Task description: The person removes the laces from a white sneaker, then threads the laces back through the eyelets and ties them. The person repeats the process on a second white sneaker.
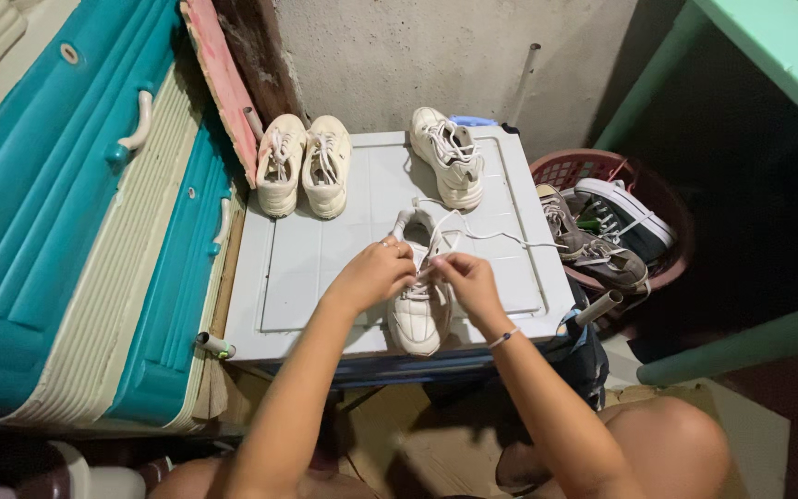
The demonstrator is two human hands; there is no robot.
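Observation:
A cream sneaker lies on a pale grey flat top, toe pointing toward me. My left hand rests on its left side, fingers closed at the lacing. My right hand pinches the white shoelace over the tongue; the lace's loose end trails off to the right across the top. A matching single sneaker stands at the far edge. A pair of cream sneakers sits at the far left corner.
A teal and cream ribbed cabinet fills the left. A reddish basket at the right holds dark and grey sneakers. A green table frame stands at the right. The concrete wall lies behind.

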